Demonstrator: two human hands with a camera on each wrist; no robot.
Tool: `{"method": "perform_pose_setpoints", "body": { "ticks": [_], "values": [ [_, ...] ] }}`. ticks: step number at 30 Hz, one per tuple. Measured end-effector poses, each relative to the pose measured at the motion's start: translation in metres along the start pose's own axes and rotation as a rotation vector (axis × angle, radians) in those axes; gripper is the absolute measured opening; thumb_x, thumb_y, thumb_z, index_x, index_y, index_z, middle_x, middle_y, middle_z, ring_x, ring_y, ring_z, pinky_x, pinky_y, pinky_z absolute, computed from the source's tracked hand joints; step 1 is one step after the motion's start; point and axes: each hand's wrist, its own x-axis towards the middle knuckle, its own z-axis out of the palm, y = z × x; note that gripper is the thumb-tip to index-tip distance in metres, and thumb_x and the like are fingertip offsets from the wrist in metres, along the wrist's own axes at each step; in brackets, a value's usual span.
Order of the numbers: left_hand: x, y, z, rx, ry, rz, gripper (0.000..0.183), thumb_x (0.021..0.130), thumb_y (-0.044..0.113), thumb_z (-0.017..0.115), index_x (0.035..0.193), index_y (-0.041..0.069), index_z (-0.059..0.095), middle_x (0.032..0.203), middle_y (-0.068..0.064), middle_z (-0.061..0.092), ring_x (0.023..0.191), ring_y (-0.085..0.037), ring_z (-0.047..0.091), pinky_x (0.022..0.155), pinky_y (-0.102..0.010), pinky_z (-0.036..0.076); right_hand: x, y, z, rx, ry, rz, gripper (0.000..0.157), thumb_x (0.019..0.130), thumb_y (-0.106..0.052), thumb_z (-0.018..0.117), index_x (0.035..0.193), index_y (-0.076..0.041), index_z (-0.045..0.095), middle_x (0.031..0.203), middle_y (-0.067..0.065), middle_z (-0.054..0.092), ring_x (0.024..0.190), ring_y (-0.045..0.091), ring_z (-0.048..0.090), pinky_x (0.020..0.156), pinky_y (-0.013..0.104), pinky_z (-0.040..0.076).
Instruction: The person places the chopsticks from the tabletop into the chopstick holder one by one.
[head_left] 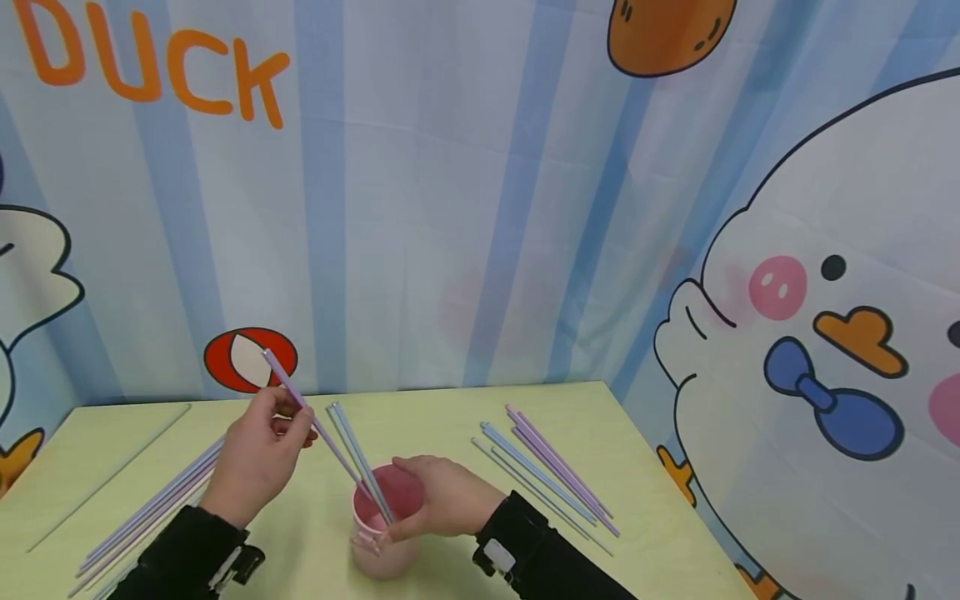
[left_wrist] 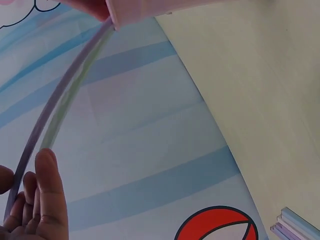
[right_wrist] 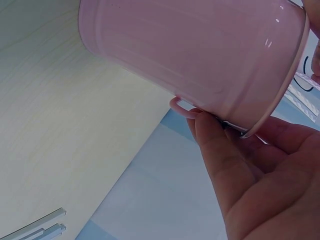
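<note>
My left hand [head_left: 258,450] pinches a thin purple straw-like stick [head_left: 326,433] near its upper part. The stick slants down to the right, its lower end inside the mouth of a pink cup [head_left: 386,560]. Blue-grey sticks [head_left: 351,442] lean in that cup. My right hand [head_left: 453,496] grips the cup by its rim from the right. In the right wrist view, fingertips press at the rim beside a small pink loop [right_wrist: 176,106]. The left wrist view has the purple stick [left_wrist: 52,102] running from the fingers to the cup's edge; a pale green stick [left_wrist: 70,97] lies alongside.
Left of the cup lies a bundle of purple and pale sticks [head_left: 153,504], partly behind the left sleeve. One pale green stick [head_left: 108,479] lies farther left. Blue, purple and grey sticks [head_left: 555,471] are spread at the right. A printed curtain [head_left: 420,250] hangs behind the yellow table [head_left: 442,417].
</note>
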Motion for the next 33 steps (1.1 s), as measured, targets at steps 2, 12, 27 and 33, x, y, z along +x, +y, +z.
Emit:
{"method": "perform_pose_setpoints", "body": {
  "ticks": [2, 12, 27, 33],
  "values": [
    [0.001, -0.002, 0.003, 0.035, -0.016, -0.013, 0.03, 0.099, 0.026, 0.049, 0.117, 0.002, 0.045, 0.104, -0.018, 0.062, 0.082, -0.02, 0.062, 0.073, -0.042, 0.058, 0.0, 0.0, 0.0, -0.002, -0.001, -0.006, 0.093, 0.066, -0.054, 0.081, 0.14, -0.011, 0.044, 0.124, -0.003, 0.059, 0.105, 0.004, 0.052, 0.088, 0.024, 0.049],
    [-0.001, -0.011, 0.018, 0.137, -0.11, -0.051, 0.026, 0.097, 0.026, 0.053, 0.112, 0.005, 0.05, 0.094, -0.011, 0.06, 0.077, -0.021, 0.054, 0.067, -0.034, 0.056, 0.0, -0.001, -0.001, 0.018, -0.009, -0.028, 0.093, 0.067, -0.053, 0.081, 0.14, -0.008, 0.044, 0.121, -0.002, 0.061, 0.102, 0.003, 0.053, 0.086, 0.023, 0.049],
    [-0.003, -0.013, 0.032, 0.165, -0.231, -0.089, 0.023, 0.095, 0.025, 0.055, 0.107, 0.006, 0.051, 0.088, -0.008, 0.057, 0.076, -0.02, 0.05, 0.065, -0.031, 0.051, -0.001, 0.001, -0.001, 0.033, -0.01, -0.043, 0.095, 0.068, -0.052, 0.081, 0.141, -0.007, 0.042, 0.123, 0.0, 0.06, 0.101, 0.002, 0.053, 0.085, 0.021, 0.049],
    [-0.005, -0.016, 0.037, 0.164, -0.257, -0.094, 0.021, 0.095, 0.026, 0.056, 0.104, 0.007, 0.052, 0.084, -0.006, 0.056, 0.074, -0.019, 0.049, 0.062, -0.03, 0.048, -0.001, 0.001, -0.002, 0.035, -0.01, -0.046, 0.095, 0.068, -0.053, 0.081, 0.141, -0.006, 0.042, 0.122, -0.001, 0.061, 0.101, 0.002, 0.053, 0.084, 0.021, 0.049]
  ]
}}
